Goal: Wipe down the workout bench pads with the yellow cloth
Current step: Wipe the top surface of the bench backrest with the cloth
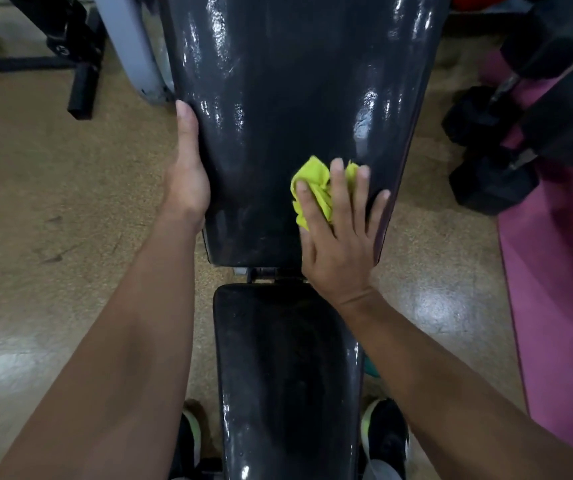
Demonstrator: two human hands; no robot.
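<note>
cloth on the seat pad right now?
No, the right hand presses the yellow cloth against the lower end of the back pad, above the seat pad.

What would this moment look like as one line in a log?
right hand: presses yellow cloth on back pad | left hand: holds pad edge | seat pad: untouched

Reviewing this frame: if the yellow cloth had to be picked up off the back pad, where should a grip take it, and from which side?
Probably the bunched folds of the yellow cloth that stick out past the right hand, pinched from above. The raised creases give purchase, and the back pad blocks any approach from below.
</note>
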